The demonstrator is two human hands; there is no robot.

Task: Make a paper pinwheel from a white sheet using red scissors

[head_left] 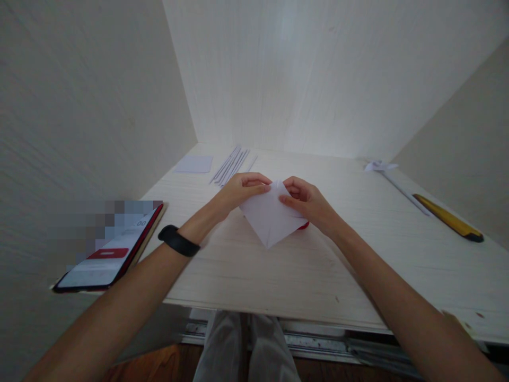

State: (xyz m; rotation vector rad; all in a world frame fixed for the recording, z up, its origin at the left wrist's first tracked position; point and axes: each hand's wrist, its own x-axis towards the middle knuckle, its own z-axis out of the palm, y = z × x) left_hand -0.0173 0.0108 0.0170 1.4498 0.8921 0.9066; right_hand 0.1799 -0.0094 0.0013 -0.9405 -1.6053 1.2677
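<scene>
A creased white sheet of paper [268, 217] is held up between my two hands, one corner pointing toward me. My left hand [248, 188] pinches its upper left edge, thumb on top and fingers behind. On the upper right, my right hand [301, 197] grips the paper the same way, with its thumb on the near face. A small red object [304, 226] peeks out from behind the paper beside my right hand; most of it is hidden. A black band [178, 241] circles my left wrist.
Several thin white paper sticks [231, 165] and a stack of white paper [194, 164] lie at the back left. A paper pinwheel [380, 166] on a stick and a yellow cutter [447, 216] rest on the right. A phone [107, 265] lies at the left edge.
</scene>
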